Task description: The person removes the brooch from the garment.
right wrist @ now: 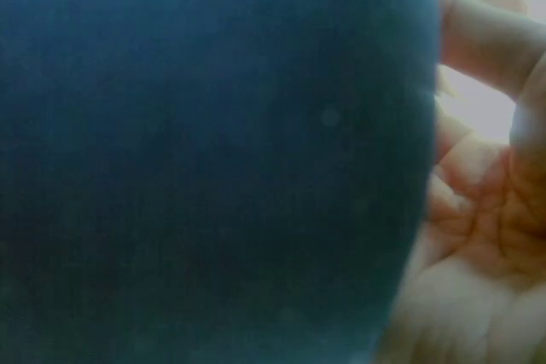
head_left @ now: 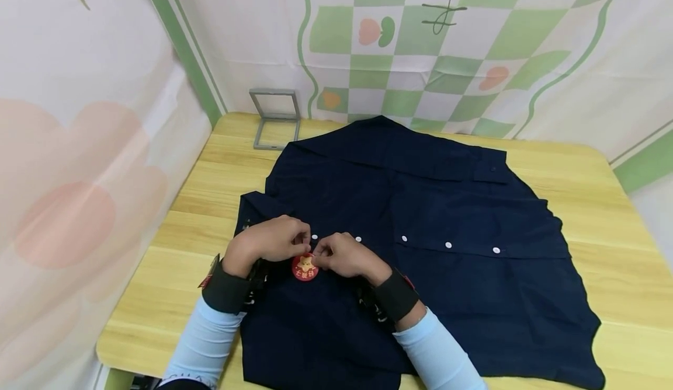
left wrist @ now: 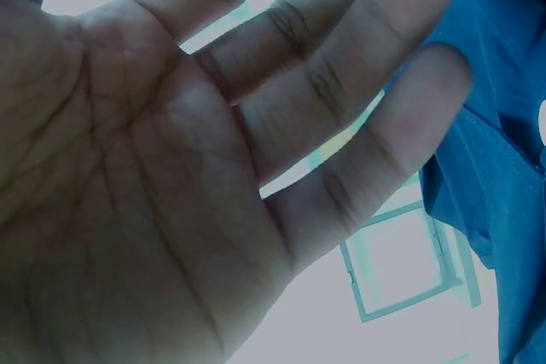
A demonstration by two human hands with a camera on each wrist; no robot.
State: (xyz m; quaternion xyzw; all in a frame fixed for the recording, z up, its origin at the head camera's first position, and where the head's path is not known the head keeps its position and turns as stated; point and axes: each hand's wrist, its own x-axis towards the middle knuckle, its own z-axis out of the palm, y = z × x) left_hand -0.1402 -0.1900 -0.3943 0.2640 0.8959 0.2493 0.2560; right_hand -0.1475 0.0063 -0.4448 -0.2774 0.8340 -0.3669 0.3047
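A navy button-up shirt [head_left: 447,296] lies spread over the table, white buttons along its front. On its left part is a round red badge [head_left: 305,274] with a yellow star figure and yellow lettering. My left hand [head_left: 274,240] pinches the shirt cloth with thumb and fingers at the badge's upper edge; its fingertips are partly hidden. From the right, my right hand [head_left: 348,254] pinches the badge's edge between thumb and fingers. Other left-hand fingers stretch out in the left wrist view. Dark cloth blocks most of the right wrist view.
At the table's back left stands a grey hinged frame [head_left: 277,91], behind the shirt. A patterned cloth backdrop [head_left: 420,75] rises along the table's far and left sides. Pale wood table [head_left: 184,250] shows around the shirt.
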